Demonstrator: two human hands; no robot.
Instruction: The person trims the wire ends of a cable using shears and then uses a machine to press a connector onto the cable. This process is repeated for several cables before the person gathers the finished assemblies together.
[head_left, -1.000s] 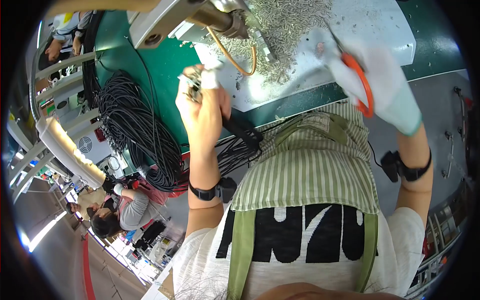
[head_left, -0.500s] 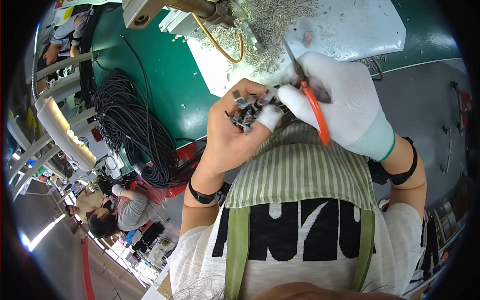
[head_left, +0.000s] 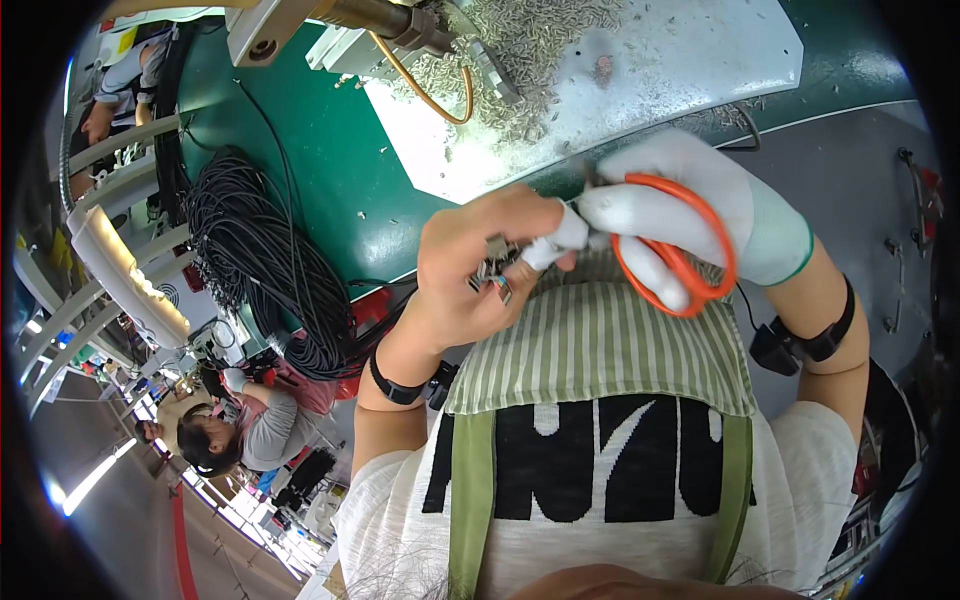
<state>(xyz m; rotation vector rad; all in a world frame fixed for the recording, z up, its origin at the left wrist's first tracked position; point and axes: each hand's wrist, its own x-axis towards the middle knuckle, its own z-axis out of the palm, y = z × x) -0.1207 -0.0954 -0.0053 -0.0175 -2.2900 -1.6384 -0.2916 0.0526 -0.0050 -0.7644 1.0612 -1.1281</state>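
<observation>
My left hand (head_left: 462,262), bare but for white covers on its thumb and a fingertip, is closed around a cluster of small metal-and-coloured connector pieces (head_left: 488,278). Their exact kind is hard to make out. My right hand (head_left: 690,180) wears a white knit glove with a green cuff edge and is blurred by motion. Orange-handled scissors (head_left: 719,230) hang on it, with gloved fingers through the loops; the blades are mostly hidden. The fingertips of both hands come close together, and what lies between them is unclear.
Beyond my hands, a pale metal plate (head_left: 680,75) carries many small metal bits (head_left: 520,90) beside a machine arm (head_left: 375,20). A large coil of black cable (head_left: 255,240) lies on the green table (head_left: 375,215). A lamp (head_left: 125,275) and a seated co-worker (head_left: 265,430) are at left.
The scissors have turned in my right hand, so their loops now face right and the blades no longer point up and away. My left hand has closed more over the pieces.
</observation>
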